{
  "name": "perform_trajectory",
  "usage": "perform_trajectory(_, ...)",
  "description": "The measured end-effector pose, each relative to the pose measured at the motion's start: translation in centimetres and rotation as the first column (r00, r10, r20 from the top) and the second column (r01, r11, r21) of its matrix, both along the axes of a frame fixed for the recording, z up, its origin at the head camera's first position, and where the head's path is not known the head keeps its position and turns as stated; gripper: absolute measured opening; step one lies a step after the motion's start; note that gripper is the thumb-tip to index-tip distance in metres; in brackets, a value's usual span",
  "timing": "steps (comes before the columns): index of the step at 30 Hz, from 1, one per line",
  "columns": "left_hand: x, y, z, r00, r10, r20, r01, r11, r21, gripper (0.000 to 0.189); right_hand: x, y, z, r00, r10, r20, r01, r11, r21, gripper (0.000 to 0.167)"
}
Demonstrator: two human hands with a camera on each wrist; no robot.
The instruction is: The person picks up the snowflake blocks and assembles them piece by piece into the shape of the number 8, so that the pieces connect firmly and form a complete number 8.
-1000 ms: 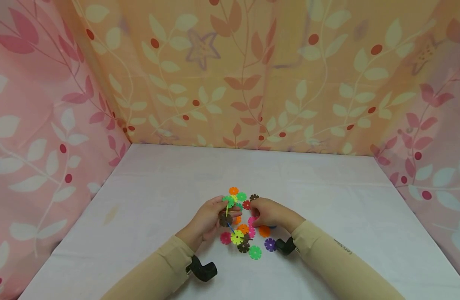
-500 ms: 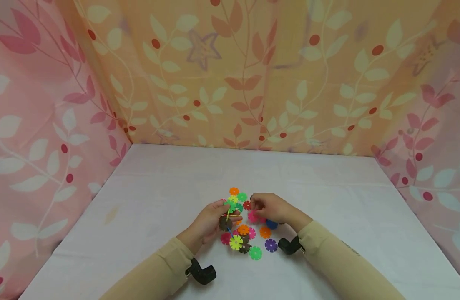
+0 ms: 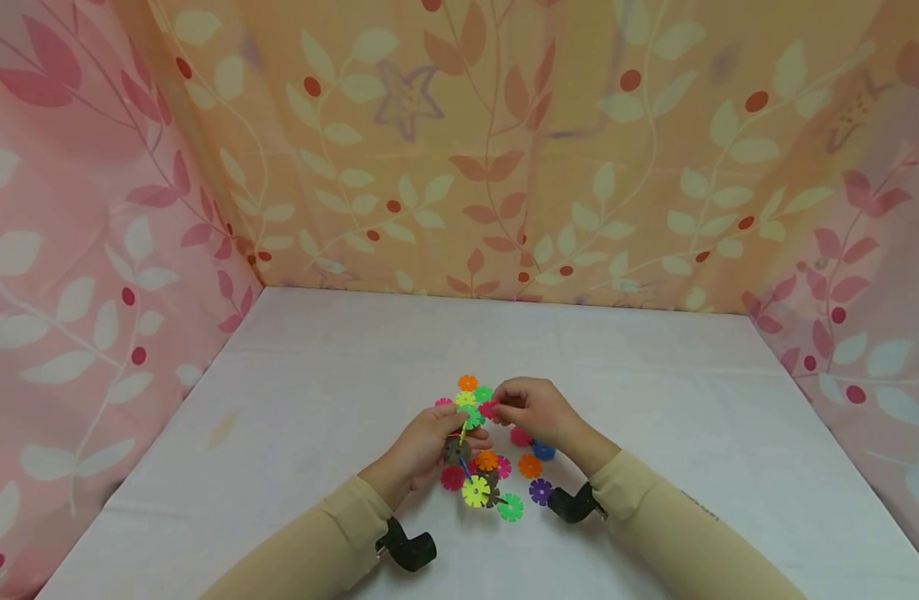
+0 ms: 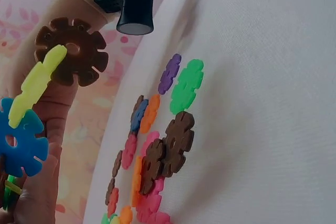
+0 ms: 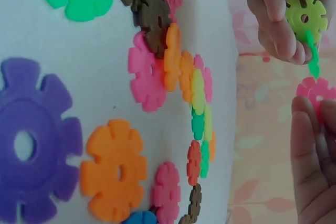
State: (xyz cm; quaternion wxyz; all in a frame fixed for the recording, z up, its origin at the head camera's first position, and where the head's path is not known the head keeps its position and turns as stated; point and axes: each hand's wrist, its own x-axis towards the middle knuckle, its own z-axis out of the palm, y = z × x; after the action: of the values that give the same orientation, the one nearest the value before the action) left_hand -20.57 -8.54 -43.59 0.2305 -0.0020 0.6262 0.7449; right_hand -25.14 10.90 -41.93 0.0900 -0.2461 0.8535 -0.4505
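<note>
My left hand (image 3: 422,450) holds a linked chain of slotted flower-shaped plastic discs. A green disc (image 3: 471,416) is at its upper end. Below it follow an edge-on yellow disc, a brown disc (image 3: 457,451), a blue disc (image 4: 26,150) and a yellow disc (image 3: 476,492). Another brown disc (image 4: 72,53) forms the lower end, standing out large in the left wrist view. With thumb and fingers my right hand (image 3: 537,412) pinches a pink disc (image 5: 315,90). Its slotted rim is right by the tip of the green disc, seen edge-on in the right wrist view.
Several loose discs lie on the white tabletop (image 3: 654,392) below the hands, among them a purple one (image 5: 29,140), an orange one (image 5: 113,171) and a green one (image 3: 511,507). Black wrist cameras (image 3: 410,547) hang under both sleeves. Patterned cloth (image 3: 459,150) stands behind.
My right hand has risen from the discs on the right and moved up and left, bringing the pink disc to the green one. My left hand and its chain have shifted slightly right.
</note>
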Motion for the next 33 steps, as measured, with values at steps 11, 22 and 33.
perform_trajectory(11,0.3,0.4,0.0,0.999,0.017,0.039,-0.017,1.0,-0.002,0.035,0.3,0.1,-0.9,0.892,0.188,-0.41,-0.181,0.982,0.056,0.008)
perform_trajectory(22,0.9,1.2,0.1,0.995,0.079,0.059,-0.079,0.997,-0.007,0.03,0.4,0.0,-0.6,0.888,0.264,-0.377,-0.266,0.963,0.048,0.006)
perform_trajectory(33,0.8,0.5,0.6,0.994,-0.106,0.012,0.107,0.992,-0.073,0.044,-0.2,0.6,0.4,0.853,0.38,-0.356,-0.379,0.922,0.075,0.007)
